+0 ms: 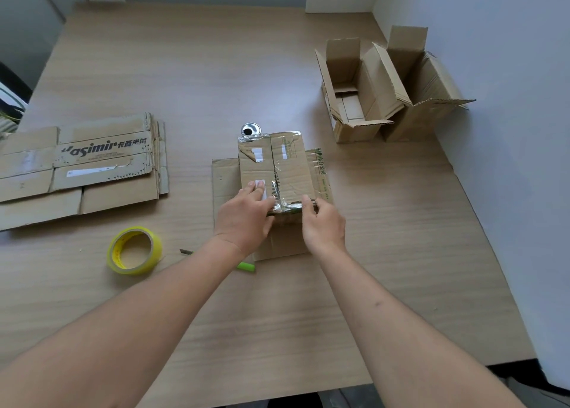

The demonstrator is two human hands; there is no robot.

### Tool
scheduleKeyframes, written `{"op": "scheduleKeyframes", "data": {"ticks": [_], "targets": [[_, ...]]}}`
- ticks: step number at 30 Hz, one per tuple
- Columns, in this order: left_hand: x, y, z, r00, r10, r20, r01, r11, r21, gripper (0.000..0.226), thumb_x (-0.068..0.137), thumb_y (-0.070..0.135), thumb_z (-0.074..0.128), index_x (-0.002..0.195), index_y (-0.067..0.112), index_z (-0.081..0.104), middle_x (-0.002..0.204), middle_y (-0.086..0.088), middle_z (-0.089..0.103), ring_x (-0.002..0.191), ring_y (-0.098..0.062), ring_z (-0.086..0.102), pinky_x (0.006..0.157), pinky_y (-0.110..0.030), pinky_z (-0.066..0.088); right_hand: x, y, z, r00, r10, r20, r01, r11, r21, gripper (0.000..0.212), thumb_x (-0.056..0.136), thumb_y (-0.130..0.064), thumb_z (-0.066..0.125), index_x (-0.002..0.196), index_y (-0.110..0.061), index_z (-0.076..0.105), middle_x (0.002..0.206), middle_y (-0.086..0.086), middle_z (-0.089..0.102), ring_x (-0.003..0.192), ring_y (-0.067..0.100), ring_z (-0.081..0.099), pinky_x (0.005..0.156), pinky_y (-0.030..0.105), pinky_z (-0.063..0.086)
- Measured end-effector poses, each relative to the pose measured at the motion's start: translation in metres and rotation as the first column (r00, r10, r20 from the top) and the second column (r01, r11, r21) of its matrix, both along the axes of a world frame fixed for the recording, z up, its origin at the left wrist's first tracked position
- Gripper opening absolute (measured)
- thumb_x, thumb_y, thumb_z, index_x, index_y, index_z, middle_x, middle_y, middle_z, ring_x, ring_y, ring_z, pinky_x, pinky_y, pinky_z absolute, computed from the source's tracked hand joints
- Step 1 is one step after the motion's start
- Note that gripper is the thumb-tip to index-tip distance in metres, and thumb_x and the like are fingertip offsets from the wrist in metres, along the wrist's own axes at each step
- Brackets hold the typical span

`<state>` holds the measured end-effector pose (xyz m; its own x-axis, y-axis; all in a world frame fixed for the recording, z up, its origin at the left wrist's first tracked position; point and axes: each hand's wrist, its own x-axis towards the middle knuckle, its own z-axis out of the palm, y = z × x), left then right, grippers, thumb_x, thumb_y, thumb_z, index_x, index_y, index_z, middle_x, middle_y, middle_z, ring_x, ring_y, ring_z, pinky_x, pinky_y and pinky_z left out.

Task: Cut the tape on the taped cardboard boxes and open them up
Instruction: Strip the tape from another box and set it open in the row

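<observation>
**Small taped box: both hands working the near edge**

The small brown cardboard box wrapped in clear glossy tape (277, 173) is sitting mid-bench on a flat cardboard sheet (225, 179), directly under both hands.

The left hand (246, 216) is lying on the box top, fingers (257, 187) extended flat and pressing just left of the centre seam. The right hand (322, 222) is curling its fingers (308, 202) over the near edge, apparently pinching the tape or flap there; exact contact is hard to tell.

Handling, my read: looking light, and corrugated, so stiff along edges but crushable mid-panel. The tape is slick, so grip cardboard edges, not film.

The green-handled utility knife (243, 265) is lying behind the left wrist, the yellow tape roll (134, 250) further left.

Writing: the flattened cardboard stack (92, 167) far left of the fingers is reading "asimir" plus Chinese characters. Green Chinese print right of the fingers is illegible.
</observation>
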<state>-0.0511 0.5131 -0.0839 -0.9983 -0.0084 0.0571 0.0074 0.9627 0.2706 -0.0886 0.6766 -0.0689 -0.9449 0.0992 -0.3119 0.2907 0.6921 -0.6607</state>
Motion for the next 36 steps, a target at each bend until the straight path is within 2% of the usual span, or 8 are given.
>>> {"op": "scheduleKeyframes", "data": {"ticks": [4, 15, 18, 21, 25, 29, 32, 36], "targets": [[0.002, -0.023, 0.003, 0.998, -0.059, -0.019, 0.062, 0.98, 0.189, 0.052, 0.087, 0.017, 0.081, 0.137, 0.009, 0.065, 0.154, -0.006, 0.053, 0.146, -0.023, 0.045, 0.115, -0.032, 0.039, -0.013, 0.0, -0.001, 0.993, -0.082, 0.09, 0.082, 0.997, 0.006, 0.049, 0.106, -0.036, 0.047, 0.062, -0.014, 0.045, 0.065, 0.004, 0.05, 0.08, 0.032, 0.053, 0.067, 0.036, 0.037], [0.003, -0.066, -0.01, 0.945, -0.31, -0.1, 0.323, 0.934, 0.153, 0.05, 0.082, 0.009, 0.086, 0.13, 0.002, 0.07, 0.148, -0.013, 0.058, 0.14, -0.033, 0.052, 0.107, -0.044, 0.046, -0.014, -0.009, -0.002, 0.987, -0.07, 0.148, 0.061, 0.996, 0.066, 0.037, 0.11, -0.036, 0.038, 0.098, -0.013, 0.064, 0.107, 0.014, 0.066, 0.104, 0.036, 0.06, 0.082, 0.038, 0.044], [0.006, -0.063, -0.014, 0.954, -0.274, -0.123, 0.293, 0.938, 0.183, 0.048, 0.084, 0.009, 0.084, 0.13, 0.005, 0.07, 0.149, -0.01, 0.057, 0.141, -0.03, 0.05, 0.103, -0.042, 0.05, -0.009, -0.015, 0.004, 0.994, 0.075, 0.079, -0.084, 0.99, 0.116, 0.066, 0.108, -0.054, 0.034, 0.16, -0.015, 0.024, 0.159, 0.01, 0.041, 0.14, 0.033, 0.045, 0.102, 0.043, 0.043], [0.002, -0.073, -0.012, 0.94, -0.328, -0.089, 0.34, 0.917, 0.207, 0.053, 0.084, 0.012, 0.086, 0.133, 0.007, 0.068, 0.151, -0.009, 0.055, 0.142, -0.029, 0.048, 0.103, -0.045, 0.053, -0.002, -0.019, -0.001, 0.978, 0.185, 0.093, -0.196, 0.972, 0.127, 0.092, 0.099, -0.071, 0.033, 0.164, -0.022, -0.01, 0.172, 0.003, 0.01, 0.15, 0.03, 0.032, 0.108, 0.047, 0.039], [-0.004, -0.082, -0.012, 0.915, -0.402, -0.042, 0.404, 0.902, 0.156, 0.063, 0.076, 0.008, 0.09, 0.135, 0.007, 0.067, 0.147, -0.01, 0.058, 0.138, -0.034, 0.053, 0.105, -0.046, 0.051, -0.001, -0.021, -0.01, 0.983, 0.164, 0.084, -0.174, 0.975, 0.138, 0.088, 0.102, -0.064, 0.034, 0.162, -0.025, -0.018, 0.173, 0.002, 0.002, 0.152, 0.031, 0.029, 0.11, 0.048, 0.038], [-0.009, -0.08, -0.01, 0.912, -0.399, -0.09, 0.409, 0.9, 0.152, 0.058, 0.067, 0.005, 0.095, 0.121, 0.007, 0.076, 0.134, -0.011, 0.069, 0.125, -0.035, 0.065, 0.1, -0.044, 0.057, 0.002, -0.027, -0.01, 0.986, 0.136, -0.096, -0.087, 0.912, 0.402, 0.083, 0.099, -0.062, 0.047, 0.163, -0.019, 0.015, 0.162, 0.017, 0.023, 0.139, 0.037, 0.036, 0.111, 0.047, 0.039], [-0.02, -0.076, -0.006, 0.923, -0.364, -0.121, 0.382, 0.904, 0.19, 0.056, 0.051, 0.009, 0.102, 0.102, 0.005, 0.08, 0.121, -0.012, 0.075, 0.109, -0.036, 0.073, 0.094, -0.041, 0.058, 0.003, -0.03, -0.012, 0.839, 0.347, -0.42, -0.095, 0.852, 0.514, 0.049, 0.088, -0.05, 0.072, 0.128, -0.021, 0.065, 0.119, 0.012, 0.055, 0.099, 0.033, 0.053, 0.082, 0.046, 0.054], [-0.023, -0.066, -0.004, 0.945, -0.316, -0.081, 0.327, 0.91, 0.254, 0.068, 0.052, 0.012, 0.102, 0.114, 0.002, 0.075, 0.127, -0.015, 0.07, 0.1, -0.038, 0.071, 0.085, -0.048, 0.062, 0.007, -0.036, -0.011, 0.798, 0.455, -0.396, -0.251, 0.847, 0.468, 0.05, 0.082, -0.065, 0.068, 0.111, -0.025, 0.075, 0.107, 0.002, 0.058, 0.097, 0.027, 0.054, 0.072, 0.038, 0.054]]}}
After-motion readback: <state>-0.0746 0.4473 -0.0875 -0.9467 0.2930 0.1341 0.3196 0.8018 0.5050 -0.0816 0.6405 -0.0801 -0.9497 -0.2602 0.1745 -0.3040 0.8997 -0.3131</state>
